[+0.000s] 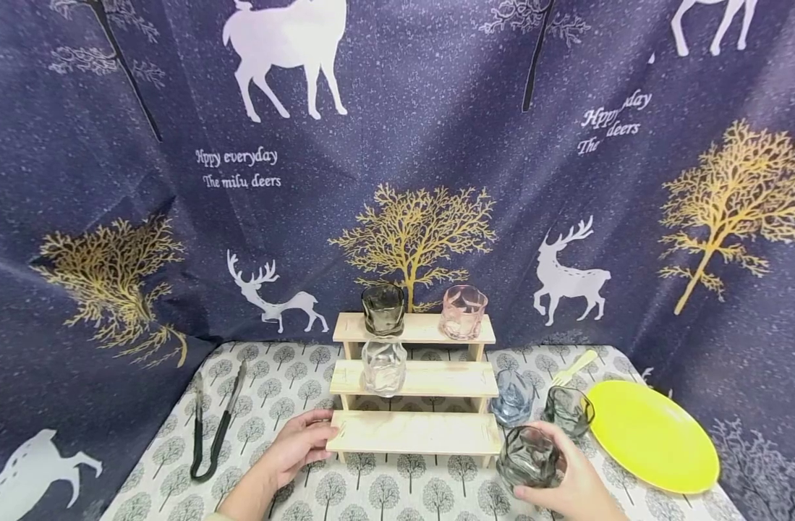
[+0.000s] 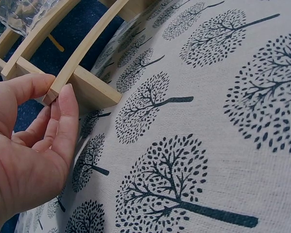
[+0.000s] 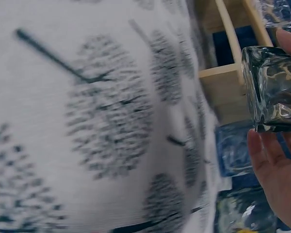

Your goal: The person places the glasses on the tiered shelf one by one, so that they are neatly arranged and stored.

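In the head view my left hand is at the left end of a three-step wooden stand. The left wrist view shows its thumb and fingers pinching the corner of the lowest board. My right hand grips a smoky grey glass near the stand's right front corner; in the right wrist view, fingers and thumb hold this glass from opposite sides. A dark glass and a pink glass stand on the top step, and a clear glass on the middle one.
Right of the stand are a blue glass and another grey glass, near a yellow plate and a pale yellow fork. Black-handled tongs lie at the left. A dark blue deer-print cloth hangs behind the table.
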`<move>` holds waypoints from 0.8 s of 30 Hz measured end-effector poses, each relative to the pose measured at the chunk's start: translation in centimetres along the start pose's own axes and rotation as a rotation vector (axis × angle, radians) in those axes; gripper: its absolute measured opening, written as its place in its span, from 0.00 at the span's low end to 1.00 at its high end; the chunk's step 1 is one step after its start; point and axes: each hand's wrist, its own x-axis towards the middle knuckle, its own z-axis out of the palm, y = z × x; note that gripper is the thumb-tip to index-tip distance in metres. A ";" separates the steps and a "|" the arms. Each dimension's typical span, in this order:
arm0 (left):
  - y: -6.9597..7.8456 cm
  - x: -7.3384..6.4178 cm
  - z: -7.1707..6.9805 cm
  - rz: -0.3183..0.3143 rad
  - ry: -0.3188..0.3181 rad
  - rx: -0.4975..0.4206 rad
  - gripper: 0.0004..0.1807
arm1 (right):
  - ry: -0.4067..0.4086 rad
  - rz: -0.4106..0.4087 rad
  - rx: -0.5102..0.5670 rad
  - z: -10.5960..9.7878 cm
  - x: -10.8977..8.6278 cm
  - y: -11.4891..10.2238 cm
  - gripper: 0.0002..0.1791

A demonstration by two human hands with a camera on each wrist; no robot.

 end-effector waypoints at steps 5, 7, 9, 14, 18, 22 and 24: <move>0.0 0.0 0.0 -0.002 0.003 0.004 0.33 | 0.019 -0.024 0.011 -0.4 0.9 -1.4 0.49; 0.0 0.0 0.0 -0.002 0.004 0.005 0.33 | 0.028 -0.042 0.025 -0.5 1.3 -1.9 0.49; 0.0 0.0 0.0 -0.001 0.005 0.006 0.33 | 0.041 -0.066 0.027 -0.6 1.8 -2.5 0.49; 0.0 0.0 0.0 -0.002 0.004 0.006 0.33 | 0.063 -0.063 0.002 -0.8 3.2 -4.0 0.50; 0.0 0.0 -0.1 -0.002 0.003 0.011 0.33 | 0.051 -0.021 0.016 -0.9 4.2 -5.1 0.50; -0.1 0.1 -0.1 0.000 -0.003 0.012 0.33 | 0.056 0.004 0.023 -0.6 5.2 -6.0 0.50; -0.1 0.1 -0.1 0.001 -0.005 0.009 0.34 | 0.066 -0.009 0.016 -0.3 5.7 -6.4 0.50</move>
